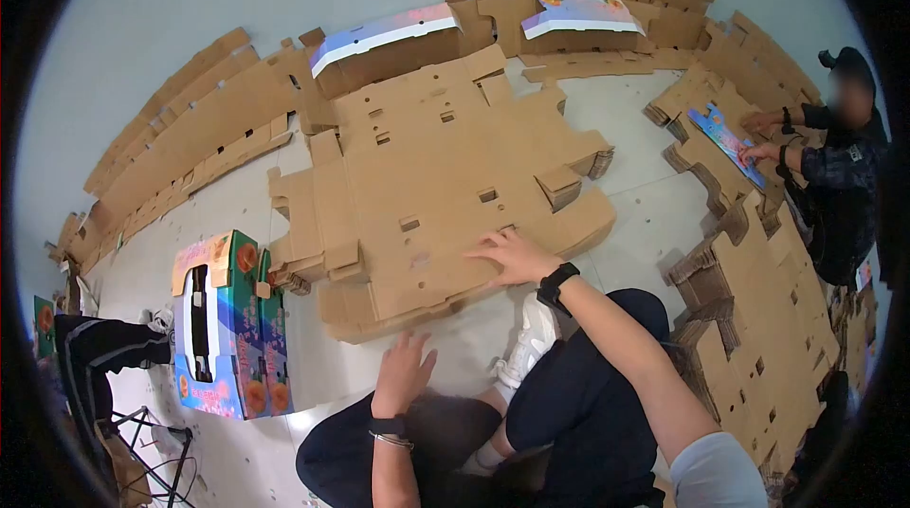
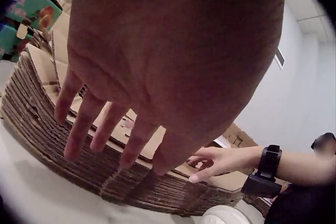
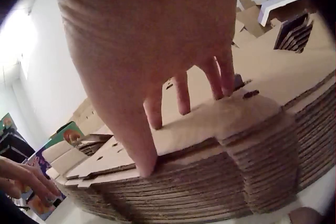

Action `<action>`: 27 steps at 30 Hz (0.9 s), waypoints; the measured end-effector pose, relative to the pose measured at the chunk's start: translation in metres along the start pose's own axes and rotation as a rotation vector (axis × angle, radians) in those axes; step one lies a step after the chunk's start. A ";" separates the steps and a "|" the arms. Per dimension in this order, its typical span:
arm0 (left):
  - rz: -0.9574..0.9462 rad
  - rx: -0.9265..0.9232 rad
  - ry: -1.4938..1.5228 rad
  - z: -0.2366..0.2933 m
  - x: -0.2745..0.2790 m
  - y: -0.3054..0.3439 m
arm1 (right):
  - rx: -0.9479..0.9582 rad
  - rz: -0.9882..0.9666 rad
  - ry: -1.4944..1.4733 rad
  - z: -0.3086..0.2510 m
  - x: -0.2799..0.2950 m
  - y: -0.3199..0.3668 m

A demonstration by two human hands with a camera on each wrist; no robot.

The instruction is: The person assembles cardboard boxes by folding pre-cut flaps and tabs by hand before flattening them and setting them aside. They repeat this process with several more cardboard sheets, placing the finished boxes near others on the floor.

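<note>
Stack of die-cut, brown corrugated cardboard sheets [image 1: 427, 176] lies on the pale, smooth floor [image 1: 327, 371]. Right hand [image 1: 517, 258] touches its flat top, fingers spread; left hand [image 1: 405, 375], fingers apart, is near its ridged edge.

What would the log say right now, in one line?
right hand: spread on stacked cardboard sheets | left hand: open, near stack's front edge | fruit-print cartons: left of stack

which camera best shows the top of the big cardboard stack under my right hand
The head view: it shows nearly the whole top of the stack, slots included. The left wrist view shows mainly layered edges; the right wrist view, edges and part of the top behind the right hand.
</note>
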State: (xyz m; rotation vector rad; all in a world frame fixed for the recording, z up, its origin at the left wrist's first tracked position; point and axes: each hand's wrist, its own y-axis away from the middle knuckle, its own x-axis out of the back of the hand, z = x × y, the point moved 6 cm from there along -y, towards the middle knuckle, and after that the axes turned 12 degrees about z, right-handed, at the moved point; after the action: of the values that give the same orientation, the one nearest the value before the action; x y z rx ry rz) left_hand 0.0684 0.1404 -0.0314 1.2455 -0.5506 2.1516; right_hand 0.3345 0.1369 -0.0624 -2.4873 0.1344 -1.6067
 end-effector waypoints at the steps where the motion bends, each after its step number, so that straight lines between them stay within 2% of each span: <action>1: 0.002 -0.004 -0.005 -0.002 -0.002 0.000 | -0.006 -0.010 0.007 0.001 0.000 0.001; 14: 0.005 -0.020 0.007 -0.003 -0.003 0.006 | -0.074 -0.036 -0.047 -0.007 0.010 0.011; 24: -0.016 -0.013 -0.032 -0.003 -0.007 0.004 | -0.087 -0.093 0.031 -0.019 0.013 0.010; 27: -0.012 -0.012 -0.036 0.004 -0.002 0.002 | -0.196 -0.194 0.110 -0.026 0.006 0.008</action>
State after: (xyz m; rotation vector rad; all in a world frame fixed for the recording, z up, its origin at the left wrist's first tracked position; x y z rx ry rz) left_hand 0.0705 0.1363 -0.0320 1.2799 -0.5696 2.1168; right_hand 0.3132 0.1254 -0.0478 -2.6270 0.0696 -1.8940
